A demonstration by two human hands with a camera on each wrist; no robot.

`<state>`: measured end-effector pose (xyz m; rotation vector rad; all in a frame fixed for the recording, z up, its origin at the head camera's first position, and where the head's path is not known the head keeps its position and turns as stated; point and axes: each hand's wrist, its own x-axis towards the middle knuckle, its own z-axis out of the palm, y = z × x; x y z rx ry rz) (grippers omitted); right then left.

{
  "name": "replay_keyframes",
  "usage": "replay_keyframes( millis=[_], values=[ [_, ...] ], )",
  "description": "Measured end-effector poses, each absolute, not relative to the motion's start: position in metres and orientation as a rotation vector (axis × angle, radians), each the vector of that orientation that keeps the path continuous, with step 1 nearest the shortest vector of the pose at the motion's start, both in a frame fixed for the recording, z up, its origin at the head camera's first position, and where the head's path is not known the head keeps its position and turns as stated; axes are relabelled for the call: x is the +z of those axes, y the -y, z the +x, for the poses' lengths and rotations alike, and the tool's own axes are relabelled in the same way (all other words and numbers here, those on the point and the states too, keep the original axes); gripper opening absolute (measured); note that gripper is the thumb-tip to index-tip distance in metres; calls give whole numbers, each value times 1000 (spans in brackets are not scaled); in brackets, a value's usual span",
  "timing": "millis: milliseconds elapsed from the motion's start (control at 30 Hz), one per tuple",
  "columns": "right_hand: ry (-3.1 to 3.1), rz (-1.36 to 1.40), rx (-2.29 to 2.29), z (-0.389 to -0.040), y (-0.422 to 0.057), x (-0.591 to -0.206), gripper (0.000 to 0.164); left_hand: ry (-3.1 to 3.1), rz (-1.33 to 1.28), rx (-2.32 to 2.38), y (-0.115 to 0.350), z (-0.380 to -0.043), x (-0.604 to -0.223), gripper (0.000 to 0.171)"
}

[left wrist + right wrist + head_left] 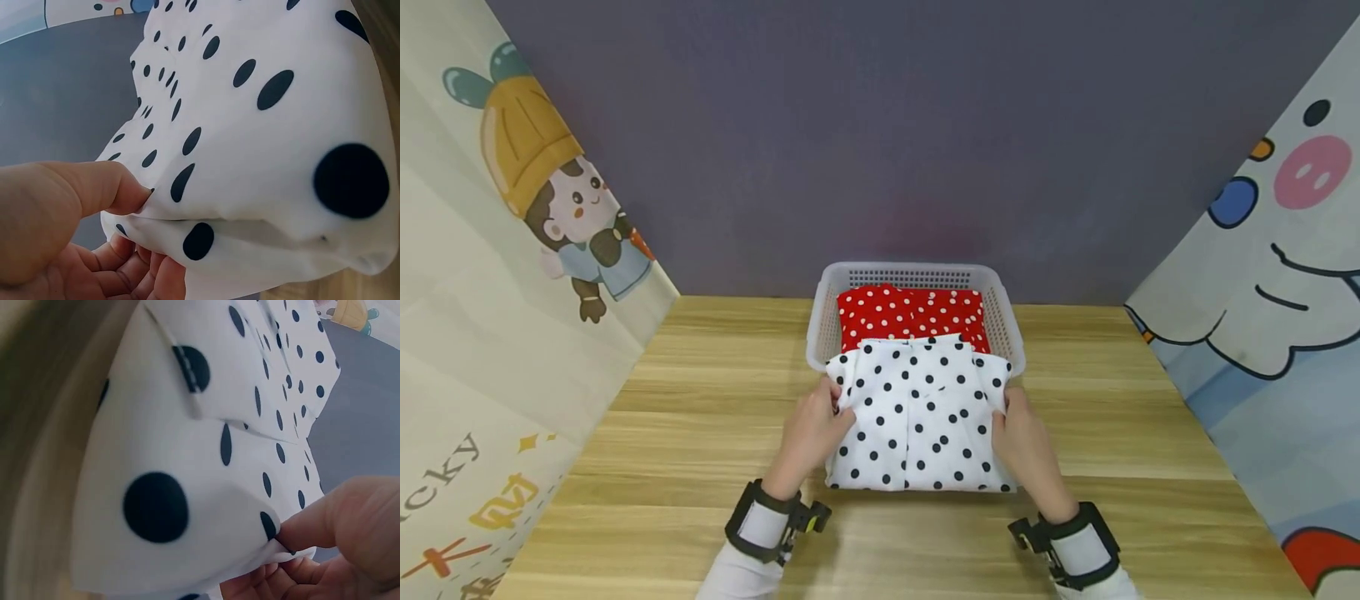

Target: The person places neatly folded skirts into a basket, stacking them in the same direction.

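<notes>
A white cloth with black polka dots (917, 425), folded into a rough rectangle, is held between both hands in front of the basket. My left hand (811, 433) pinches its left edge, thumb on top and fingers beneath, as the left wrist view shows on the cloth (237, 144). On the opposite edge my right hand (1024, 437) pinches it the same way, thumb above. Behind it, a red cloth with white dots (917, 315) lies folded inside a white plastic basket (823, 312). The dotted cloth's far edge overlaps the basket's near rim and hides part of the red cloth.
The wooden table (715, 400) spreads out on both sides of the basket. A dark grey wall (880, 142) stands right behind the basket. Printed cartoon sheets cover the left side (497, 333) and right side (1262, 317).
</notes>
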<state>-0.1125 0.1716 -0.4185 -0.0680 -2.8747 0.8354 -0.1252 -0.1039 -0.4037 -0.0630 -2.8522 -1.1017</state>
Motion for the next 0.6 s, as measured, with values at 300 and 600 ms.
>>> replay_keyframes(
  millis=[300,600],
  values=[
    [2782,21,829,-139,-173,-404,24,2811,-103,-1074,104,-156,-388,19],
    [2735,19,818,-160,-175,-394,24,2805,-125,-1057,102,-182,-376,21]
  ],
)
